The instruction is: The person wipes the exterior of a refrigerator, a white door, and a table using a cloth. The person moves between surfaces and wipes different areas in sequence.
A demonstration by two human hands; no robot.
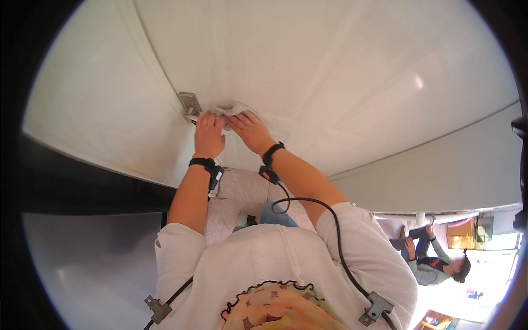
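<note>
My right hand (pixel 252 132) lies flat over a pale cloth (pixel 237 109) and presses it against the white door panel (pixel 321 74). Folds of the cloth stick out above and beside its fingers. Just to the left, my left hand (pixel 209 135) reaches up to the panel, with its fingertips beside the cloth's edge. A metal door handle plate (pixel 189 101) with a lever sits at the panel's left edge. My left fingers cover part of the lever area, so whether they grip it is hidden.
A tiled floor (pixel 241 185) shows below my arms. Black cables (pixel 336 231) run from the wrist straps along my sleeves. At the lower left stands a grey panel (pixel 90 255). A seated person (pixel 433 264) is off to the right, near a white pipe (pixel 420 218) and bright windows.
</note>
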